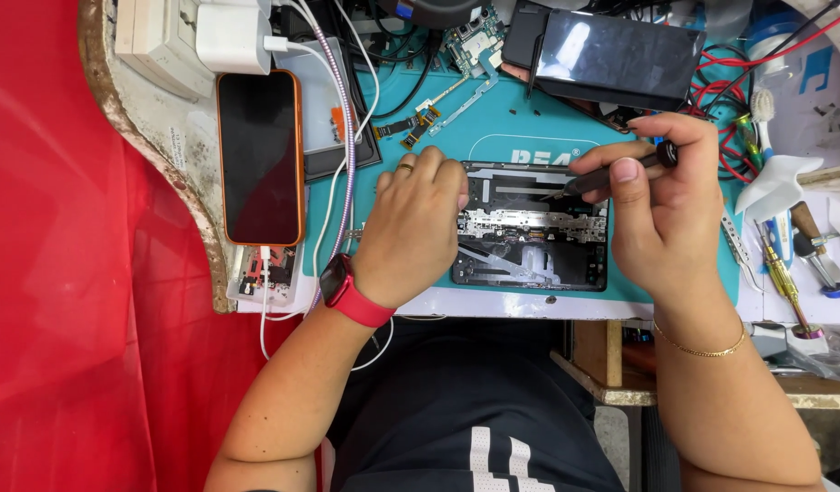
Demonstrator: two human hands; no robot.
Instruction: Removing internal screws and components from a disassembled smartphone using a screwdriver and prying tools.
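Our left hand [411, 228] presses curled on the opened phone [529, 228]; our right hand [661, 205] pinches a screwdriver [611, 176] above it. The phone looks light and fragile; grip its edges.

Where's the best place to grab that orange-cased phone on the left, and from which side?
Probably by its two long edges, mid-length, coming straight down. The orange-cased phone lies flat, screen up, on the bench. A white cable enters its near end and the white charger crowds the far end, so avoid the ends.

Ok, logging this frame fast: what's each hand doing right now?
Left hand: closed down on the opened phone, steadying its left end.
Right hand: closed on a dark screwdriver, tip at the phone's upper part.
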